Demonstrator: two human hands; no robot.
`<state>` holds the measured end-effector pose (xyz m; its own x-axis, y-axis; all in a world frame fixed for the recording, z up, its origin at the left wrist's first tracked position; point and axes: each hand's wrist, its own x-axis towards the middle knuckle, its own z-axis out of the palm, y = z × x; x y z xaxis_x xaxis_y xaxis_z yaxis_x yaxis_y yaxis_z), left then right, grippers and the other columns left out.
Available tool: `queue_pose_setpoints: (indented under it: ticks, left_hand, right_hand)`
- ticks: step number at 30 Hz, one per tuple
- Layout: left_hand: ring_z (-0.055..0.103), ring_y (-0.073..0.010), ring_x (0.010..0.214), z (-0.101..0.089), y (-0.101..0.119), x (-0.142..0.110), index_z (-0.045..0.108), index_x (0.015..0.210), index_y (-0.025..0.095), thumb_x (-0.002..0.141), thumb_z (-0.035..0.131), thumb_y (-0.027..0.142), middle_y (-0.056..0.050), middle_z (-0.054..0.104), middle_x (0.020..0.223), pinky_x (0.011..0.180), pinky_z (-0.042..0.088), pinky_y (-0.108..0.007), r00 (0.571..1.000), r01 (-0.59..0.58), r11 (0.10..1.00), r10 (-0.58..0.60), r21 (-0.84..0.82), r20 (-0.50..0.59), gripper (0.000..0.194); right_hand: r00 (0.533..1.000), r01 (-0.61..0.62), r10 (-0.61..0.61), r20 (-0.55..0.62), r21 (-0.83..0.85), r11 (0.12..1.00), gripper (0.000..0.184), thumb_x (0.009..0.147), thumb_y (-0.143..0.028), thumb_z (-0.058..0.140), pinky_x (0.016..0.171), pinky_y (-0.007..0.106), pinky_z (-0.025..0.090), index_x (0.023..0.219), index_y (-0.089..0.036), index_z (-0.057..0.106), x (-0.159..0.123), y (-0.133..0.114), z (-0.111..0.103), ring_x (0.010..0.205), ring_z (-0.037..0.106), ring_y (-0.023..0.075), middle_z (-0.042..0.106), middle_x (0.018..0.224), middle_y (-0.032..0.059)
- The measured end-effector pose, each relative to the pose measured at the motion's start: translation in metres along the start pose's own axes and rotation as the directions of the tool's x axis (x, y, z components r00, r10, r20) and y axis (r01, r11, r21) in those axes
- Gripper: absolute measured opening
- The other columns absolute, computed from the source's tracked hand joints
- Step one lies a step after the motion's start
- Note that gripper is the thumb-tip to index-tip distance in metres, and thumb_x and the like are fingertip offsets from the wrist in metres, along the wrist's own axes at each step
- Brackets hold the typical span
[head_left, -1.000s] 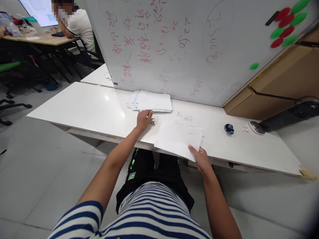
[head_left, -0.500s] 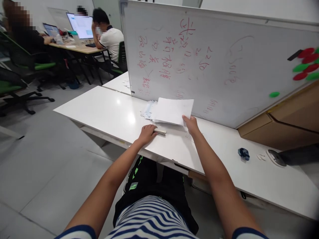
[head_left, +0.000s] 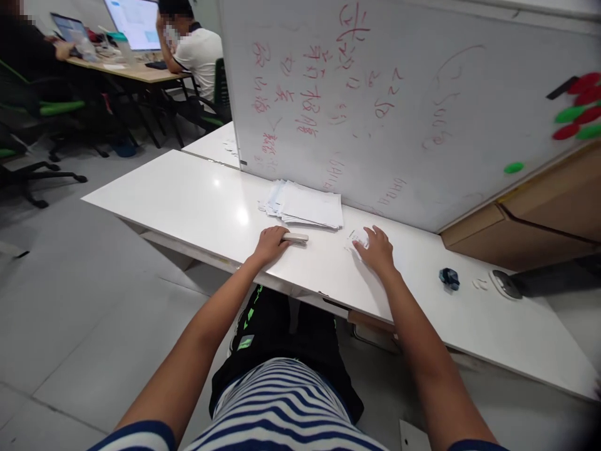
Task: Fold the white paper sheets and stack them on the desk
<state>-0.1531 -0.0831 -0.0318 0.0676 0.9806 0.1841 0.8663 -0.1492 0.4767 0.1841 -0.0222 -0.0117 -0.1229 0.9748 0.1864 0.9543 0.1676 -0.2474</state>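
Observation:
My left hand rests on the white table, its fingers curled over the near end of a small pale stapler. My right hand lies flat with fingers spread on a printed sheet on the table. Behind both hands a stack of white papers lies against the foot of the whiteboard.
A small dark blue object and a round grey base sit at the table's right. Red writing and coloured magnets are on the whiteboard. A person sits at a far desk with laptops; green chairs stand left.
My right hand carried a white sheet from the near table edge up onto the stack, let it go, and now lies flat on the printed sheet. The left hand stayed by the stapler.

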Motion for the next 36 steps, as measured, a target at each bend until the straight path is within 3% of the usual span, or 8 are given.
queue_pose_setpoints:
  ticks: [5,12,18,21,25,30,32,36]
  left_hand:
    - [0.057,-0.0269,0.104,0.000,-0.003,0.004,0.058,0.108,0.023,0.084,0.053,0.038,-0.007,0.065,0.108,0.092,0.041,-0.039,1.000,-0.022,1.000,0.023,0.015,-0.019,0.028]
    - [0.058,-0.0265,0.104,0.000,-0.003,0.001,0.057,0.114,0.022,0.085,0.051,0.037,-0.007,0.064,0.113,0.091,0.044,-0.037,0.998,-0.036,0.999,0.036,-0.004,-0.042,0.033]
    - [0.050,-0.0290,0.118,-0.005,0.007,-0.007,0.054,0.122,0.017,0.086,0.053,0.040,-0.013,0.058,0.124,0.100,0.040,-0.043,0.977,-0.110,0.994,0.106,-0.015,-0.185,0.043]
    - [0.048,-0.0270,0.123,-0.011,0.029,-0.033,0.058,0.116,0.018,0.089,0.051,0.035,-0.012,0.060,0.123,0.104,0.036,-0.046,0.920,-0.285,0.958,0.269,-0.016,-0.285,0.033]
    - [0.054,-0.0234,0.114,-0.010,0.074,-0.100,0.062,0.109,0.021,0.090,0.050,0.033,-0.008,0.064,0.117,0.098,0.040,-0.041,0.911,-0.405,0.897,0.379,-0.174,-0.164,0.025]
    - [0.060,-0.0187,0.079,0.015,0.099,-0.167,0.062,0.079,0.019,0.096,0.032,0.047,-0.005,0.066,0.080,0.075,0.045,-0.031,0.997,0.060,0.871,-0.033,-0.488,0.063,0.045]
    - [0.058,-0.0185,0.068,0.027,0.095,-0.171,0.059,0.067,0.018,0.093,0.024,0.059,-0.005,0.064,0.069,0.068,0.043,-0.030,0.933,0.328,0.777,-0.178,-0.537,0.312,0.061]
    - [0.063,-0.0218,0.080,0.041,0.081,-0.156,0.067,0.086,0.015,0.084,0.020,0.076,-0.009,0.071,0.085,0.072,0.044,-0.033,0.695,0.681,0.522,-0.239,-0.514,0.678,0.077]
  right_hand:
    - [0.971,-0.146,0.141,0.192,0.013,0.989,0.080,0.084,-0.065,0.043,0.111,0.055,0.013,0.146,-0.017,0.029,-0.052,0.049,0.004,0.142,0.017,0.0329,0.023,0.155,0.0156]
    - [0.999,-0.002,0.002,-0.046,0.011,1.000,0.042,0.097,-0.040,0.033,0.104,0.042,0.031,0.123,-0.019,0.058,-0.071,0.037,0.014,0.127,0.045,0.0254,0.055,0.135,0.0095]
    - [0.988,0.067,-0.078,-0.135,-0.089,0.994,0.041,0.097,-0.024,0.029,0.083,0.039,0.041,0.096,-0.011,0.068,-0.076,0.031,0.004,0.092,0.061,0.0274,0.070,0.096,0.0169]
    - [0.970,0.174,-0.187,-0.155,-0.094,0.980,0.036,0.096,-0.023,0.033,0.078,0.039,0.043,0.096,-0.010,0.067,-0.094,0.019,0.005,0.088,0.063,0.0279,0.070,0.093,0.0166]
    - [0.902,0.388,-0.387,-0.192,-0.034,0.921,0.028,0.095,-0.022,0.040,0.082,0.036,0.045,0.104,-0.014,0.065,-0.144,-0.014,0.012,0.102,0.063,0.0260,0.069,0.109,0.0143]
    - [0.900,0.419,-0.397,-0.177,0.104,0.902,0.023,0.095,-0.022,0.043,0.100,0.042,0.037,0.107,-0.019,0.063,-0.202,-0.050,0.005,0.121,0.054,0.0248,0.063,0.125,0.0092]
    - [0.910,0.402,-0.374,-0.175,0.158,0.902,0.024,0.095,-0.023,0.043,0.106,0.044,0.032,0.111,-0.020,0.062,-0.212,-0.052,0.000,0.121,0.054,0.0228,0.064,0.124,0.0068]
    - [0.947,0.221,-0.171,-0.273,0.164,0.961,0.027,0.095,-0.029,0.045,0.110,0.050,0.025,0.114,-0.021,0.062,-0.218,-0.033,0.001,0.123,0.052,0.0253,0.063,0.126,0.0082]
